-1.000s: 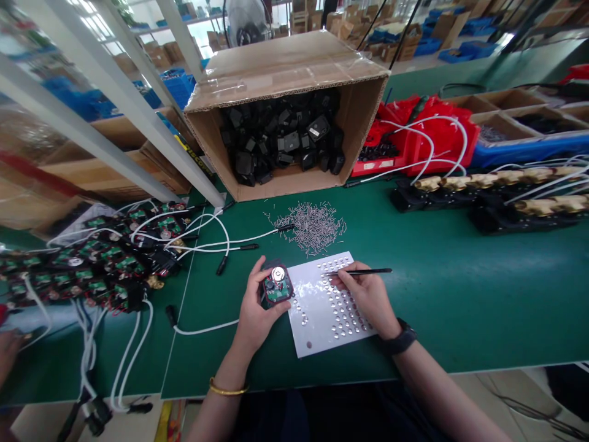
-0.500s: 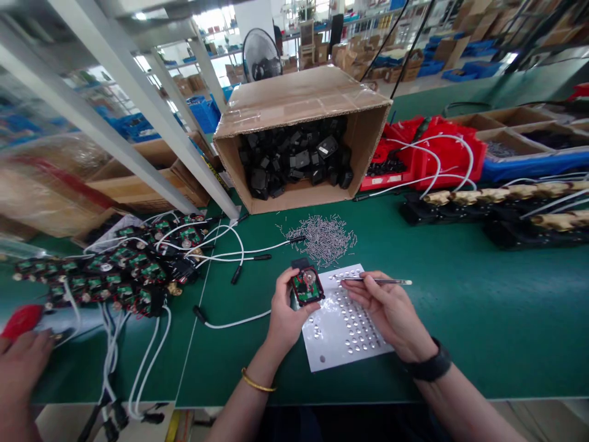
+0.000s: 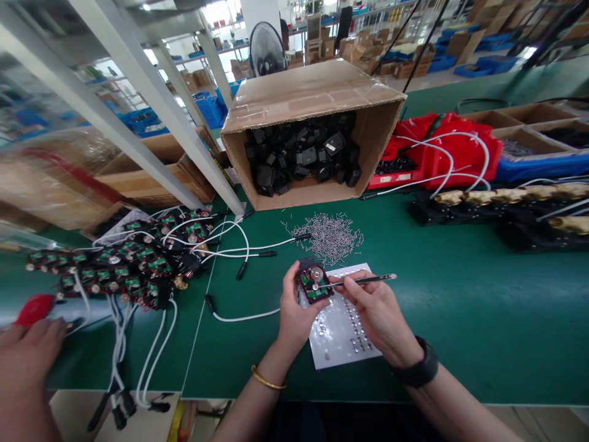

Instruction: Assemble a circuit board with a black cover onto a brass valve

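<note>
The left hand [image 3: 294,313] holds a small black module [image 3: 313,283] up off the green table [image 3: 460,307], thumb and fingers wrapped around its sides, its open face up so the green board and a round silver disc inside show. The right hand [image 3: 375,313] pinches a thin tool [image 3: 356,282] between thumb and fingertips, lying nearly level, with its left tip touching the disc in the module. Both hands hover just above a white sheet [image 3: 340,344] dotted with rows of small shiny beads, which lies flat on the table in front of the person.

Just beyond the sheet lies a loose heap of small metal pins [image 3: 329,233]. Behind that a cardboard box [image 3: 313,116] lies on its side, open mouth toward the person, full of black parts. To the left sits a pile of finished modules [image 3: 124,264] with green boards and white cables [image 3: 230,245] trailing across the table. At the far left edge another person's hand [image 3: 27,356] rests near a red object [image 3: 34,309]. To the right of the box stand red bins [image 3: 437,153], and further right a row of brass fittings [image 3: 501,196] on black blocks.
</note>
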`<state>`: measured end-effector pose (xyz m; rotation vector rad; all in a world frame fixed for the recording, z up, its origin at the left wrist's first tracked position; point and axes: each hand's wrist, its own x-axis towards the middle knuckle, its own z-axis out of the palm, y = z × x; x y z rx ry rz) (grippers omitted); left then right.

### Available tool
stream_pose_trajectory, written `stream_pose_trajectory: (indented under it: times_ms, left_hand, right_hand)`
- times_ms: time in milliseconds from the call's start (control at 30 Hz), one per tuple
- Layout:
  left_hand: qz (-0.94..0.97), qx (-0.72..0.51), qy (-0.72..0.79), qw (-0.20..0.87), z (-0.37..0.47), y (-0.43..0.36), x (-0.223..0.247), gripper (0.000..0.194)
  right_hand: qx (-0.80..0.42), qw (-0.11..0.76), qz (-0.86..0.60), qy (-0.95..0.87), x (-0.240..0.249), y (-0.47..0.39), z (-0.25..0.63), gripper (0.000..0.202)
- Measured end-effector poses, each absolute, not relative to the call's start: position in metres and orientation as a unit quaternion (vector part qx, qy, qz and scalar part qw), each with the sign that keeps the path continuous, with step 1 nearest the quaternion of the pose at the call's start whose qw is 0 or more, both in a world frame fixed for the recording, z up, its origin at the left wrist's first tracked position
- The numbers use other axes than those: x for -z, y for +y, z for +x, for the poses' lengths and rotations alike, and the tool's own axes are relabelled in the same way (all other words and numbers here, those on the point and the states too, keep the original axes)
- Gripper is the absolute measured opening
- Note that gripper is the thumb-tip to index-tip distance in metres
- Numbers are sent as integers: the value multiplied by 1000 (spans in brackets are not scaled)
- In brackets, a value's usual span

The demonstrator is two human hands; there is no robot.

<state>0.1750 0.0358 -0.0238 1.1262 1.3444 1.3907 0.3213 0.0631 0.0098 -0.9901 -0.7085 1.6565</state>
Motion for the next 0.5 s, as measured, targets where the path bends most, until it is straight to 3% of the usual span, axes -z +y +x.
stream_pose_trajectory:
  times_ms: [500]
  left_hand:
    - [466,-544,570,402,177,34,28,80]
  right_hand:
    - [-666,498,-440,-339,-18,68,317,22]
